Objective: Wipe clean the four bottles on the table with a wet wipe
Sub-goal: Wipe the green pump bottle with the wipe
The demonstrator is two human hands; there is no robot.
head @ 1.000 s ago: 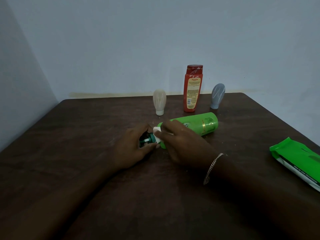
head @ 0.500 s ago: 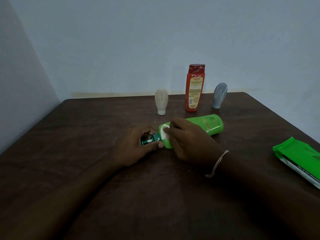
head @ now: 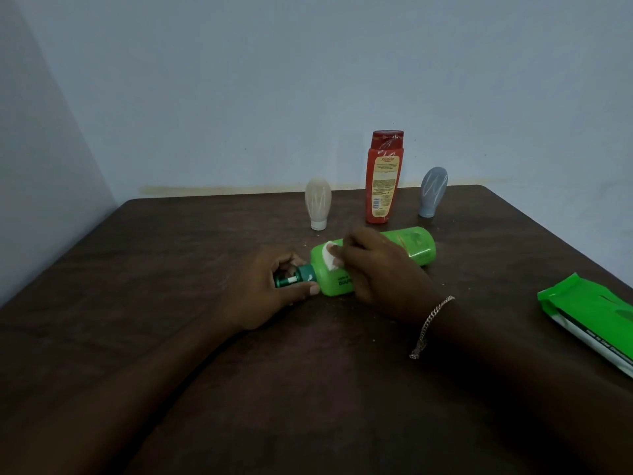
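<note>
We see a bright green bottle w/ a darker teal-green cap and dark lettering, plus a white wipe vs. the dark brown table. We also note an orange-red bottle w/ yellowish label & deep red top, a cream tube w/ white base, and a grey-blue tube. The pack is green w/ a white-and-black edge.

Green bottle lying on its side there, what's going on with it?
A person is cleaning the green bottle, which lies on its side on the table. The left hand holds its dark cap end steady, while the right hand presses a white wipe against the bottle near its shoulder. A cream bottle, a red bottle and a grey bottle stand behind it, no hand on them. A green wipe pack lies at the right.
</note>
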